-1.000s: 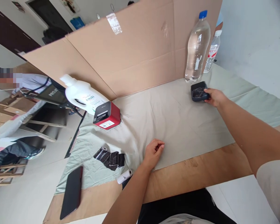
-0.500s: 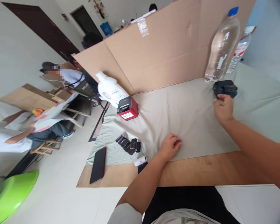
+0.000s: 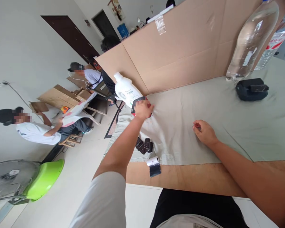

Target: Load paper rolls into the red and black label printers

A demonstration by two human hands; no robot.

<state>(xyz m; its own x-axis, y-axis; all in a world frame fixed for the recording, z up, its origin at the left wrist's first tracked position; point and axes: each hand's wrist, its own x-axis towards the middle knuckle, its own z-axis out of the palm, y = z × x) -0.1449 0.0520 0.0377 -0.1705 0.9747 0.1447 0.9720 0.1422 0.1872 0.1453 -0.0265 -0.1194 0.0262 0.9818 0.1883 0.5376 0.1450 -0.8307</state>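
My left hand (image 3: 143, 110) is over a small boxy red and black device (image 3: 136, 103), its fingers apart and bent down. The hand hides most of the device, and I cannot tell whether they touch. My right hand (image 3: 205, 133) is low over the cloth with fingers loosely curled in and nothing visible in them. Farther right, a black device with rounded corners (image 3: 251, 89) lies on the cloth, apart from that hand. Several dark shiny packets (image 3: 145, 145) lie beside my left forearm. Nearer me is a small white roll with a dark strip (image 3: 154, 165).
A white jug (image 3: 127, 89) stands behind the red device. A large clear bottle (image 3: 253, 41) and a smaller labelled bottle (image 3: 274, 44) stand before the cardboard panel (image 3: 180, 50). Two people sit at the left, near a green basin (image 3: 46, 180) and a fan (image 3: 11, 175).
My left hand has moved forward and left to the red device. My right hand has let go of the black device and come back leftward. The view has shifted; the phone no longer shows.
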